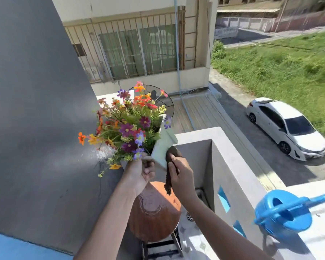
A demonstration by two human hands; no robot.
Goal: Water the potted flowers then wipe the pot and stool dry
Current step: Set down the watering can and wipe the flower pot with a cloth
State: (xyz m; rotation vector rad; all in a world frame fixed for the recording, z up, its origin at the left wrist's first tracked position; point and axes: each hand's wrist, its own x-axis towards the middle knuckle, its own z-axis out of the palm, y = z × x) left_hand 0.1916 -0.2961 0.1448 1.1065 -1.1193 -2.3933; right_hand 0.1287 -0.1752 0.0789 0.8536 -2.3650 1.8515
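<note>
My left hand grips the near corner of a white square pot and holds it tilted in the air above the stool. Colourful flowers spill out of the pot toward the grey wall. My right hand presses a dark brown cloth against the pot's right side, and one end of the cloth hangs down. Below stands the round brown wooden stool, with a wet ring mark on its seat.
A blue watering can sits on the white parapet ledge at the right. A grey wall stands close on the left. Beyond the ledge are a street, a white car and grass.
</note>
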